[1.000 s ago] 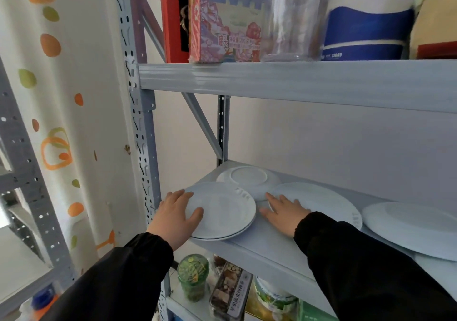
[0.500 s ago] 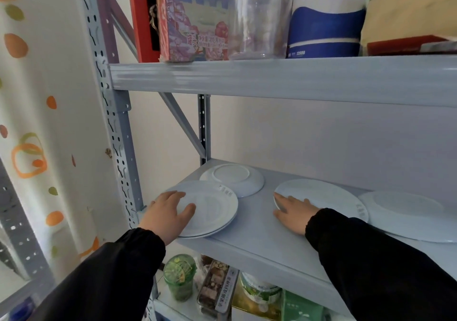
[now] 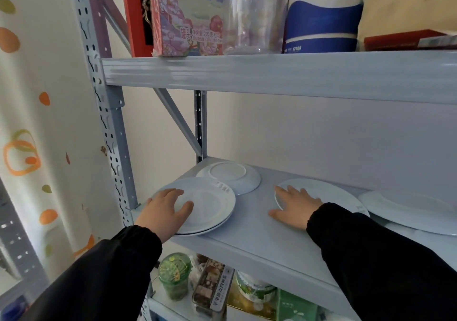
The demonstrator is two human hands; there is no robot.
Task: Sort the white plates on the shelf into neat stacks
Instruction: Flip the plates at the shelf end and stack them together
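Fingers of the left hand lie spread and relaxed on the near rim of a stack of white plates at the front left of the grey shelf, gripping nothing. The right hand rests flat and released too, fingertips on the left edge of a wide white plate and thumb on bare shelf. An upturned plate sits just behind the stack, and another plate lies at the far right.

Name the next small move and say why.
Probably slide the middle plate right, onto the right plate: the right hand lies flat on the middle plate's rim, and both plates look wider than the left stack under the left hand.
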